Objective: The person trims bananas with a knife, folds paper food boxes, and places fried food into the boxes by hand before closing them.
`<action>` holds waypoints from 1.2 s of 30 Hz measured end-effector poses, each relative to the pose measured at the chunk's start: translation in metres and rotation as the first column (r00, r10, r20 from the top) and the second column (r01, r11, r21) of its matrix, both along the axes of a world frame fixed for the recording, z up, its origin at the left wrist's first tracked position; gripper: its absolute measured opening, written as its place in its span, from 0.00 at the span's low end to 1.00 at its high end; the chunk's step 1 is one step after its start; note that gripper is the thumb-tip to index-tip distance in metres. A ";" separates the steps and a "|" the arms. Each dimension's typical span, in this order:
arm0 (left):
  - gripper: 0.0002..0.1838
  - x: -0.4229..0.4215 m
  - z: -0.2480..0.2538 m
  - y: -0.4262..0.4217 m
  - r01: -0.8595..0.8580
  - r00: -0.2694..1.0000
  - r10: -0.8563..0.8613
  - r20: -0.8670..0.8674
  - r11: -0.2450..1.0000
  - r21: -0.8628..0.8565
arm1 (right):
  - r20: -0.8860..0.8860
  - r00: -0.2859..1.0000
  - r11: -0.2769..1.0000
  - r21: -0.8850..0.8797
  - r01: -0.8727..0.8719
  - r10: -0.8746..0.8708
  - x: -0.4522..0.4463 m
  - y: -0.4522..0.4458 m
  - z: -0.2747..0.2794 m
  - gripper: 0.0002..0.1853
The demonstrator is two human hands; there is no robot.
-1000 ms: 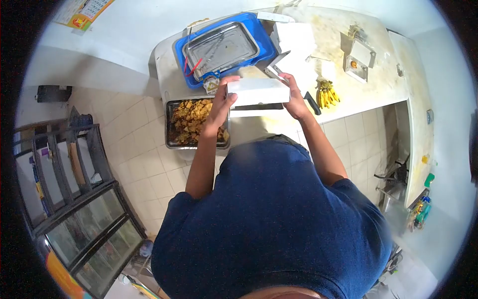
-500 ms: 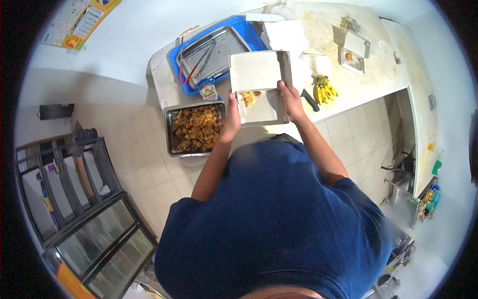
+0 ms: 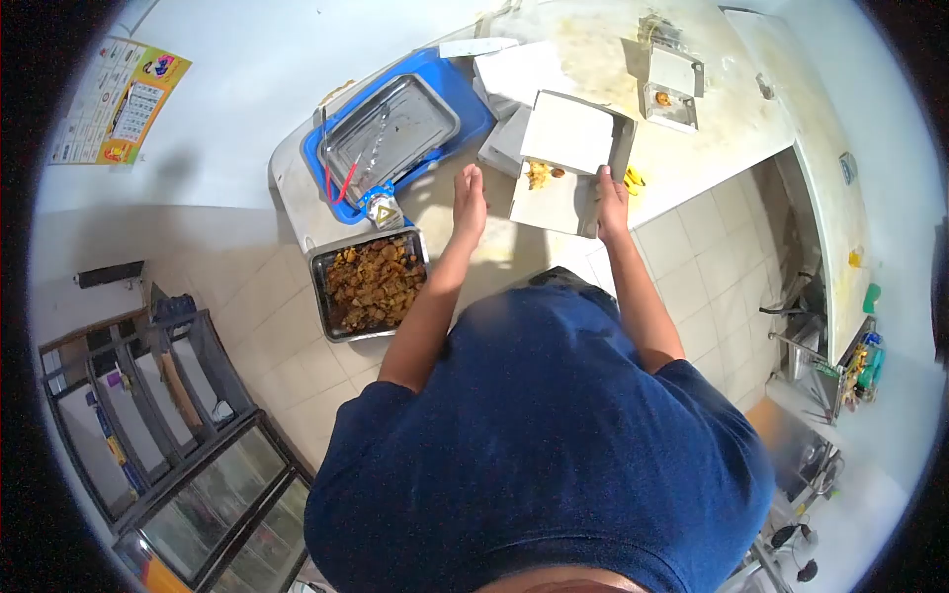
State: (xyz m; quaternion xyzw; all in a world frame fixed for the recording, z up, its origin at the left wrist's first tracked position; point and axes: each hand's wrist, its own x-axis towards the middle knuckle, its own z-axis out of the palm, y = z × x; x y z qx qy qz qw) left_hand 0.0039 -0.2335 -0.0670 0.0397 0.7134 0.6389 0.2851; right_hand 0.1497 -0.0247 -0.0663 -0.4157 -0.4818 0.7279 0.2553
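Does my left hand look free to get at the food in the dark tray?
Probably yes. The left hand is open and holds nothing, and the dark tray sits uncovered beside the left forearm. Nothing seems to lie over the food, so the way in from above looks free.

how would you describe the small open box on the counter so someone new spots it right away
On the pale counter, find the larger open box at the person's right hand. Beyond it and to the right is the small open box. It is much smaller, with one orange-brown bit of food inside.
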 end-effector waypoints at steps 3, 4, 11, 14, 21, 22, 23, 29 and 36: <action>0.34 -0.002 0.007 0.022 -0.051 0.998 0.048 -0.041 0.996 -0.076 | 0.018 1.000 1.000 -0.017 0.006 -0.006 0.007 0.022 -0.014 0.18; 0.34 -0.009 -0.019 0.031 -0.065 0.987 0.046 -0.155 0.991 -0.115 | 0.032 0.998 0.999 0.002 0.053 -0.053 0.006 0.024 -0.012 0.17; 0.50 -0.042 -0.018 0.082 -0.095 0.994 0.074 -0.076 0.936 -0.338 | -0.006 0.997 0.997 0.005 0.077 -0.077 0.004 0.076 -0.025 0.14; 0.52 -0.046 -0.071 0.092 -0.137 0.990 0.114 -0.086 0.922 -0.363 | 0.071 0.997 1.000 -0.015 0.000 0.001 0.004 0.106 -0.037 0.17; 0.36 -0.032 -0.079 0.081 -0.200 0.934 0.059 -0.352 0.902 -0.382 | 0.122 0.987 0.994 0.008 -0.107 0.105 -0.013 0.150 -0.033 0.23; 0.30 -0.031 -0.079 0.081 -0.208 0.925 0.072 -0.373 0.918 -0.338 | 0.149 0.982 0.992 0.021 -0.123 0.119 -0.016 0.153 -0.032 0.23; 0.31 -0.029 -0.078 0.082 -0.256 0.902 0.117 -0.416 0.920 -0.297 | 0.176 0.975 0.990 0.032 -0.140 0.132 -0.019 0.156 -0.033 0.24; 0.44 0.010 -0.089 0.088 -0.283 0.947 0.321 0.013 0.853 -0.438 | 0.189 0.959 0.975 0.023 -0.220 0.212 -0.025 0.166 -0.056 0.24; 0.37 0.037 -0.070 0.099 -0.195 0.605 0.059 0.794 0.978 0.077 | 0.070 0.953 0.955 0.016 -0.296 0.294 -0.028 0.164 -0.064 0.22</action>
